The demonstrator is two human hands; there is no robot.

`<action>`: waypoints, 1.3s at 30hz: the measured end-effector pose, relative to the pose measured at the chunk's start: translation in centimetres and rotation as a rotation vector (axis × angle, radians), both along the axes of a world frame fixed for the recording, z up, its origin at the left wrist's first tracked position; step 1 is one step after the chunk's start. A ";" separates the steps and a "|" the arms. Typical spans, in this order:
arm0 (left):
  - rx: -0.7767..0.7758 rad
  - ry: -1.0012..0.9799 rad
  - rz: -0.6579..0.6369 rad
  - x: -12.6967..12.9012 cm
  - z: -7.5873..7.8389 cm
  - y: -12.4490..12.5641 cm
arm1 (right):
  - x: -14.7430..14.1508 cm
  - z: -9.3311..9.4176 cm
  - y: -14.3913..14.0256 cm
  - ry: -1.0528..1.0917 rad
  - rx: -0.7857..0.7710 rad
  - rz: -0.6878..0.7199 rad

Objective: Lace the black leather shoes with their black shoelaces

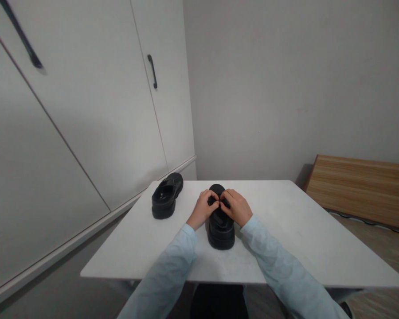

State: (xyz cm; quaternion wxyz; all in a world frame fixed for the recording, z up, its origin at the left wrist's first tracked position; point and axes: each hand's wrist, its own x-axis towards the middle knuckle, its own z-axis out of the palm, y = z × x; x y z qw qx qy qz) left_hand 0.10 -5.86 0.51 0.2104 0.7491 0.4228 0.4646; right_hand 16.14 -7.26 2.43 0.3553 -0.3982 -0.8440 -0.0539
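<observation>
A black shoe [221,237] stands on the white table in front of me, heel toward me and toe pointing away. My left hand [204,207] reaches it from the left, its thumb and fingertips pinched together over the front of the shoe's upper. From the right, my right hand [236,207] pinches at the same spot, so the fingertips of both hands nearly meet. Whether they grip a lace, a strap or an edge is too small and dark to tell. A second black shoe [164,199] sits apart, farther left, with its toe also facing away and its opening visible.
The white table [282,248] reaches close to the grey wall [286,88] behind it. White cabinet doors [86,88] with dark handles rise along the left. A wood-grain panel [362,190] stands to the right, beyond the table edge.
</observation>
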 end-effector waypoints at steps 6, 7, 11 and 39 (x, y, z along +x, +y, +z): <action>0.052 0.022 0.012 0.1 0.2 -0.2 | 0.0 -0.2 0.1 0.057 -0.025 0.016; 0.061 0.023 0.011 0.1 0.2 -0.3 | 0.0 -0.3 0.1 0.080 -0.034 0.029; 0.087 0.014 0.008 0.1 0.2 -0.4 | 0.0 -0.5 0.2 0.179 -0.095 0.070; 0.078 0.020 -0.008 0.1 0.3 -0.7 | 0.4 -0.6 0.8 0.523 -0.271 0.215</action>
